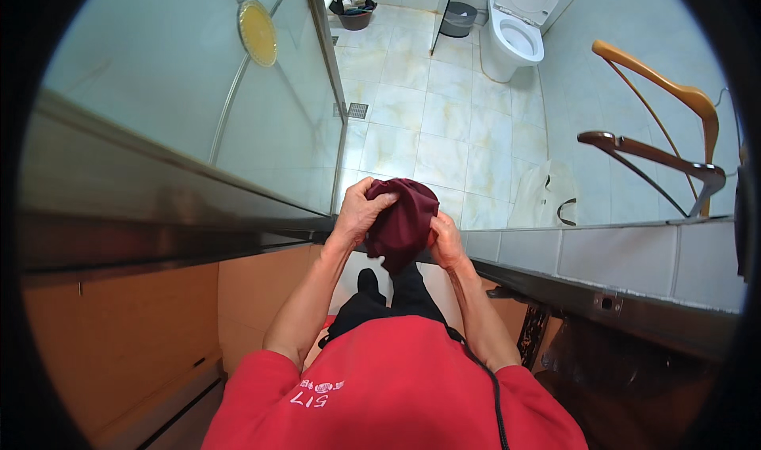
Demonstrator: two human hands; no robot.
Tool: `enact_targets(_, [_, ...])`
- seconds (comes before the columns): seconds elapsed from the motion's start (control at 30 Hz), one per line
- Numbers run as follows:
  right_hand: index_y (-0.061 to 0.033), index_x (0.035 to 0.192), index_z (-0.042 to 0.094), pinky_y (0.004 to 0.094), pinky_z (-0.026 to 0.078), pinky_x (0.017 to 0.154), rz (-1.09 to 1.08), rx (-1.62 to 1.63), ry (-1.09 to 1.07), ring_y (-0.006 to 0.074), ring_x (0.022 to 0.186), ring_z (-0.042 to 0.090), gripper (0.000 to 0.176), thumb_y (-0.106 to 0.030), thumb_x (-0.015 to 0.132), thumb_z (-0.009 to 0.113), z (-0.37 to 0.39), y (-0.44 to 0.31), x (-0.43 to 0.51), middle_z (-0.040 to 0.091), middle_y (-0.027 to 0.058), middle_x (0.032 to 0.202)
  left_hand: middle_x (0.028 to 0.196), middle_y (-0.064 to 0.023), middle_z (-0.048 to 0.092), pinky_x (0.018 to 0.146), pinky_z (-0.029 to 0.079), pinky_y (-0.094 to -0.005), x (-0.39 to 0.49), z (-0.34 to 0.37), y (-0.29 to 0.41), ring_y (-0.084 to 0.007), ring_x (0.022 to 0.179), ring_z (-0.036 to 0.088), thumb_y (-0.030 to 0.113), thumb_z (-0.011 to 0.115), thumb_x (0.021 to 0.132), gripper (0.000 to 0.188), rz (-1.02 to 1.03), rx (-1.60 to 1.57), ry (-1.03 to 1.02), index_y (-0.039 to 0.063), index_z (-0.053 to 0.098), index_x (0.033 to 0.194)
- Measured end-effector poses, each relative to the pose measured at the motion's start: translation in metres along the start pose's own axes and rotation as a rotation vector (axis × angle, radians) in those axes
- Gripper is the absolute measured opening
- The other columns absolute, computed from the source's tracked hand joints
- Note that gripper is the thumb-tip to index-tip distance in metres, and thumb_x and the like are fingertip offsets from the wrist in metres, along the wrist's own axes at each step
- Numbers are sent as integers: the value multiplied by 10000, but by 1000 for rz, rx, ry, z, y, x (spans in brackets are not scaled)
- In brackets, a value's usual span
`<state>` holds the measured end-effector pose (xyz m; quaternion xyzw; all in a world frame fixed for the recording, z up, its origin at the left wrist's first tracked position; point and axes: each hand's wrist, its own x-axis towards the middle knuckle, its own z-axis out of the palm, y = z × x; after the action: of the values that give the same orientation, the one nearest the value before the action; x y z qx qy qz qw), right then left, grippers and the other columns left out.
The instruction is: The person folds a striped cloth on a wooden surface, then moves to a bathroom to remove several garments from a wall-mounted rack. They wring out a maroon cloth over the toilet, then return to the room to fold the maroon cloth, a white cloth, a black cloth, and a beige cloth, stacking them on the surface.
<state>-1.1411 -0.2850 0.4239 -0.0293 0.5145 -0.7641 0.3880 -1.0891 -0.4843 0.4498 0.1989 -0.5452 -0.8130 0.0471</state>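
Note:
A bunched piece of dark maroon fabric hangs in front of me at waist height, its lower end dangling above my feet. My left hand grips its upper left edge, with the thumb laid over the cloth. On the other side, the fingers of my right hand pinch the cloth's right edge. Folds hide what kind of item the fabric is, and part of my right fingers is tucked out of sight.
I stand at a bathroom doorway, a frosted glass door on the left. Two wooden hangers jut from the right wall above a pale bag. Beyond the tiled floor are a toilet, a grey bin and a filled basin.

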Motion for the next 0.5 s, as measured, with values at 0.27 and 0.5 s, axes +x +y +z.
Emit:
enact_targets(0.27, [-3,1200,634,262,475,841,-42,-325,-52,105,946,581,344,-235,1001,476,-26,-65,81,656,17,1073,916,-53,680,719,547,-283,83,15,39,-133,758,635,104,794,816,233,-197,-15,52,20,633,961])
enact_targets(0.5, [9,1323,534,299,453,957,-28,34,-130,137,1086,576,568,-464,1010,495,-26,-83,120,609,58,1231,877,-63,655,689,550,-302,136,39,31,-135,762,641,139,818,807,308,-32,-29,448,5,588,962])
